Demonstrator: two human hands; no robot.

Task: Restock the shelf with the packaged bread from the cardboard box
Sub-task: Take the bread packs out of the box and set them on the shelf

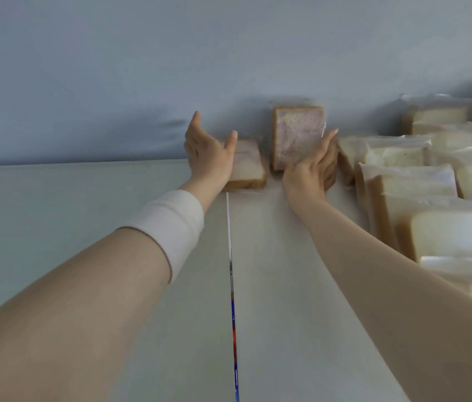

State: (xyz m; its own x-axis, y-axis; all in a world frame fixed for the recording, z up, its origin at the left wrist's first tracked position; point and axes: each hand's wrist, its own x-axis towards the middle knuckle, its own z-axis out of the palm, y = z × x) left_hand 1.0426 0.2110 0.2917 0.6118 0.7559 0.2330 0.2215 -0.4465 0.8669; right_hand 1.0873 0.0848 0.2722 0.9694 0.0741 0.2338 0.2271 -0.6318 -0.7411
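A wrapped bread slice with a purple swirl (297, 134) stands upright against the back wall of the white shelf (113, 227). My right hand (314, 166) grips its lower right corner. A second wrapped slice (248, 166) lies flat just to its left. Over that flat slice's left edge hovers my left hand (208, 153), fingers spread and holding nothing. The cardboard box is out of view.
Several clear-wrapped bread packs (420, 181) fill the shelf's right side in rows reaching the wall. A narrow seam (230, 256) runs front to back between two shelf boards. The blue-grey wall (142, 82) closes the back.
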